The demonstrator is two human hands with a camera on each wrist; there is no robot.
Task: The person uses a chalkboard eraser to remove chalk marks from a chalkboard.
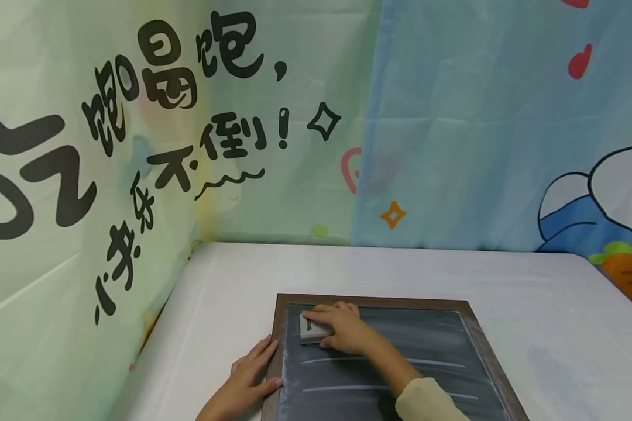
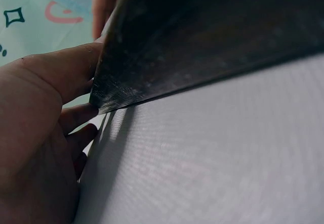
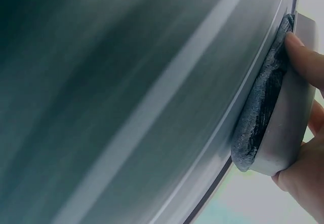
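Observation:
A grey eraser with a dark felt face is in my right hand, near the upper left corner of a framed chalkboard. In the right wrist view, thumb and fingers grip the casing of the eraser, its felt against the board. My left hand holds the board's left frame edge. The left wrist view has that hand with its thumb at the upper edge and fingertips at the lower edge of the dark board side.
White chalk lines run across the board below the eraser. The board lies on a white table. A printed cloth backdrop with dark lettering stands behind and to the left, and a blue part hangs at the right.

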